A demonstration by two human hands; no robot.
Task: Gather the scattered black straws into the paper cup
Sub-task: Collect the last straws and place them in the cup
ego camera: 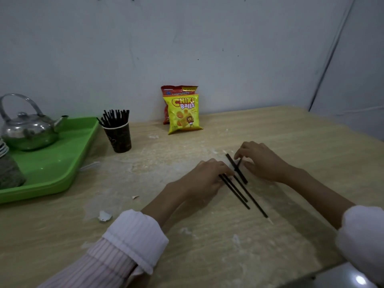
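Note:
A dark paper cup (pixel 118 137) stands on the wooden table left of centre, with several black straws (pixel 114 117) upright in it. Several loose black straws (pixel 239 190) lie slanted on the table between my hands. My left hand (pixel 204 176) rests palm down with its fingers closed over the upper ends of those straws. My right hand (pixel 260 160) pinches the top of a thicker black straw (pixel 236 168) with thumb and forefinger, just right of the left hand. The straw ends under my left fingers are hidden.
A green tray (pixel 54 163) at the left holds a metal kettle (pixel 29 129) and a grey stack of cups (pixel 8 165). Two snack bags (pixel 182 112) lean on the back wall. Torn paper scraps (pixel 105 216) lie on the table (pixel 207 246).

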